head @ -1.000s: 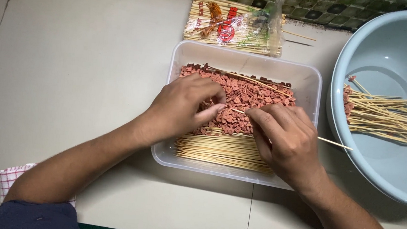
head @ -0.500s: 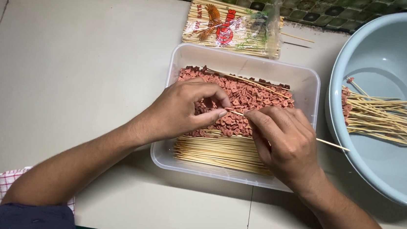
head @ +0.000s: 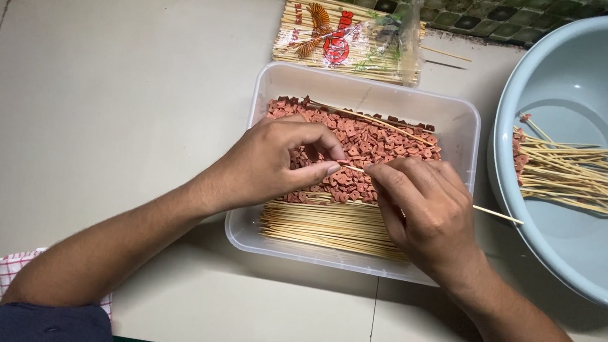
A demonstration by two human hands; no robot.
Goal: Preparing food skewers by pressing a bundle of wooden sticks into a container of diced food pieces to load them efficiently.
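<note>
Right hand (head: 428,215) pinches thin bamboo skewer (head: 494,213) over clear plastic tub (head: 470,119); left hand (head: 275,161) fingertips nip small reddish-brown meat pieces (head: 379,145) w/ skewer tip. Risk: tip slips, jabs finger.

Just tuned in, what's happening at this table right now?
A person is working over a clear plastic tub filled with small reddish-brown pieces and a bundle of bamboo skewers. The right hand holds one skewer, and the left hand pinches at its tip. Loaded skewers lie in the pale blue basin; a skewer packet sits behind the tub.
</note>
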